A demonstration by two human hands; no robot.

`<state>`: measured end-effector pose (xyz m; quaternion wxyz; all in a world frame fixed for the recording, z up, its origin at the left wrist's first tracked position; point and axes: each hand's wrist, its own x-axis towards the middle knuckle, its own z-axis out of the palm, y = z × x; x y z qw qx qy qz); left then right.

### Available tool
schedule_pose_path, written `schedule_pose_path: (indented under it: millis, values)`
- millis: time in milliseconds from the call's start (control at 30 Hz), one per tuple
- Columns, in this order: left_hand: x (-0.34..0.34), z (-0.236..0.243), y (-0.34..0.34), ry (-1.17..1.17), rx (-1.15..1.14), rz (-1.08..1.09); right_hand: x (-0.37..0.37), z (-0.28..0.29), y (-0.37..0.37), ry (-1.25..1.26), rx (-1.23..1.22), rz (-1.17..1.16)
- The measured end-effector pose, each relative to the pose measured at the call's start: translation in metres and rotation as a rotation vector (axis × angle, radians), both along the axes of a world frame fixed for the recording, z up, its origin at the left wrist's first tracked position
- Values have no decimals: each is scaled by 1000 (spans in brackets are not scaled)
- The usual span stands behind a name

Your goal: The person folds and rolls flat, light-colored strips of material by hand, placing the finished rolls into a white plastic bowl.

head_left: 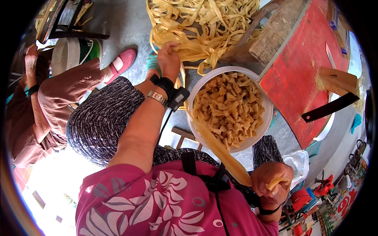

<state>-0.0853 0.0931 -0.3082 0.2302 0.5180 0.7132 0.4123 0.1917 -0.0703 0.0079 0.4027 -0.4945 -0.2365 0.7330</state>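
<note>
Head-worn fisheye view (black at the corners), facing down, near left hand (168, 61) and right hand (272, 180)

Strip pile (226, 13) cut off by top edge.

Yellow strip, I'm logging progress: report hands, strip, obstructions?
Right hand gripping yellow strip; left hand at strip pile. Strip passing over white tub rim. No obstruction evident.
</note>
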Motion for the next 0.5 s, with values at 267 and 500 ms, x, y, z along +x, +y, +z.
schedule_pose_path:
  millis: [267, 500]
  values:
    - [-11, 1, -3, -829, -84, 295, 22, -13, 21, 430, 545, 137]
    - [-15, 35, 9, -1079, -149, 237, 47, 28, 44, 650, 721, 285]
